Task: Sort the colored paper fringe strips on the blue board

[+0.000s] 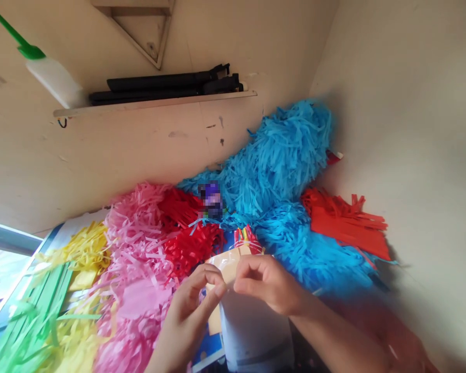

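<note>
My left hand [200, 292] and my right hand [267, 285] meet fingertip to fingertip, almost touching, each closed in a pinch. Whatever they pinch, if anything, is too small to make out. Just below them is a white, rounded object [256, 331] with a smooth side. A tan cardboard-like piece [231, 261] with a shiny, clear film on it lies right behind my fingers. Beyond that stands a bundle of thin, coloured sticks or strips [246, 239], mostly red and yellow.
Piles of fringed paper cover the table: blue [283, 155], red [186, 233], pink [135, 243], yellow [87, 246] and green [48, 295]. Orange-red fringed paper [345, 223] leans by the right wall. A shelf [159, 102] holds black, long items [163, 85] and a white, green-capped bottle [52, 80].
</note>
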Action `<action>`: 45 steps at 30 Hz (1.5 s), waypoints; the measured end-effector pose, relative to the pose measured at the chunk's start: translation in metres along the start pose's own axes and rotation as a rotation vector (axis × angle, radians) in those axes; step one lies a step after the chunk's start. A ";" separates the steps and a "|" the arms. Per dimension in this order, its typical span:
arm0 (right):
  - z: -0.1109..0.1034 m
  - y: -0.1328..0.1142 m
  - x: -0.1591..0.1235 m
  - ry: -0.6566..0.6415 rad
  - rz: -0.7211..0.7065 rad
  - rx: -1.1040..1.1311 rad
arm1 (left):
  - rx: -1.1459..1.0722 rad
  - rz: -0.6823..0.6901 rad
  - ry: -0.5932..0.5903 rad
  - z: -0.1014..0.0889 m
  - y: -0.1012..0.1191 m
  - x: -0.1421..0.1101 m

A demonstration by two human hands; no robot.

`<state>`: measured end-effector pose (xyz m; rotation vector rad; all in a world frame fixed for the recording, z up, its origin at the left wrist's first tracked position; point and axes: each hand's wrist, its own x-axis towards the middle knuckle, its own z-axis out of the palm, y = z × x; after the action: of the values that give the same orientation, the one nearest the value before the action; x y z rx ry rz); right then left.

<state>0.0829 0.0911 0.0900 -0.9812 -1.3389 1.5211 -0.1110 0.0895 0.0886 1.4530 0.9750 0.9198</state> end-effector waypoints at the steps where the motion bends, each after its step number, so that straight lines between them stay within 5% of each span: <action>1: -0.002 -0.001 -0.002 0.016 -0.037 -0.083 | 0.070 0.009 -0.024 -0.002 0.003 0.000; 8: -0.004 -0.009 -0.008 0.086 -0.330 -0.483 | 0.545 0.244 -0.025 -0.008 0.015 0.000; 14: -0.009 -0.007 -0.009 0.229 -0.309 -0.359 | 0.606 0.393 0.405 -0.010 0.008 0.001; 21: -0.005 0.002 -0.008 0.187 -0.282 -0.258 | 0.355 0.250 0.185 0.008 0.004 0.004; 28: -0.006 0.011 -0.016 0.427 -0.545 -0.598 | 0.587 0.434 0.349 0.025 -0.001 0.005; 31: -0.027 0.025 -0.017 0.567 -0.558 -0.616 | 0.418 0.286 0.301 0.025 -0.016 -0.001; 36: -0.056 0.070 -0.026 0.616 -0.244 -0.346 | 0.291 -0.028 0.372 0.018 -0.051 -0.014; 41: -0.055 0.096 -0.038 0.490 0.017 0.026 | 0.273 -0.249 0.369 0.021 -0.064 -0.024; 45: -0.051 0.092 -0.041 0.503 0.074 0.166 | 0.174 -0.284 0.372 0.025 -0.055 -0.023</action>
<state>0.1344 0.0635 -0.0069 -1.2147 -0.8164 1.2974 -0.1005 0.0622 0.0308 1.2630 1.5268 0.9282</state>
